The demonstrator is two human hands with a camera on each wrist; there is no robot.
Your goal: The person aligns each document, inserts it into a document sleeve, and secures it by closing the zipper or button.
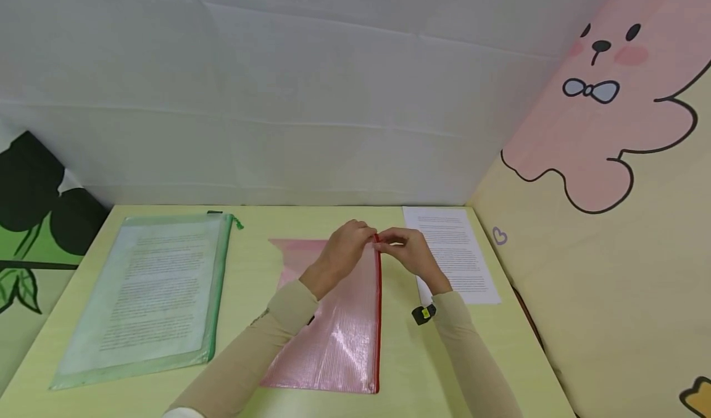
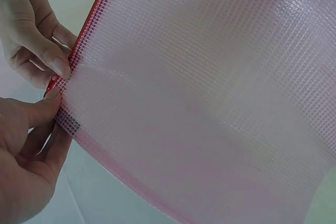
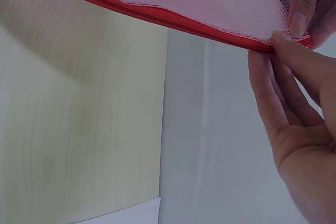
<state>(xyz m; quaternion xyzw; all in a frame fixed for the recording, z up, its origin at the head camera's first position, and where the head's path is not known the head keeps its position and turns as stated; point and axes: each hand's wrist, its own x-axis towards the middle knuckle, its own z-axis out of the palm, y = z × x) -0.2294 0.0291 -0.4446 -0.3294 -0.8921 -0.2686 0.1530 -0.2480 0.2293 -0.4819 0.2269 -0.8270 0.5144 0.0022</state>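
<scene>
A pink mesh zipper pouch [image 1: 339, 338] lies across the middle of the table, its red zipper [image 1: 379, 319] along the right side. My left hand [image 1: 345, 248] pinches the pouch's far right corner between thumb and fingers. Right beside it, my right hand [image 1: 408, 250] pinches the zipper's far end. In the left wrist view the two hands meet at the corner of the mesh [image 2: 199, 98]. The right wrist view has the red zipper band [image 3: 157, 17] running to the right fingertips; the zipper's pull cannot be made out there.
To the left lies a green zipper pouch [image 1: 139, 362] with a printed sheet inside. A loose printed sheet [image 1: 455, 251] rests at the back right, partly behind the right hand. A white sheet wall [image 1: 278, 97] stands behind the table [image 1: 411, 368]; a decorated wall [image 1: 611, 270] borders the right.
</scene>
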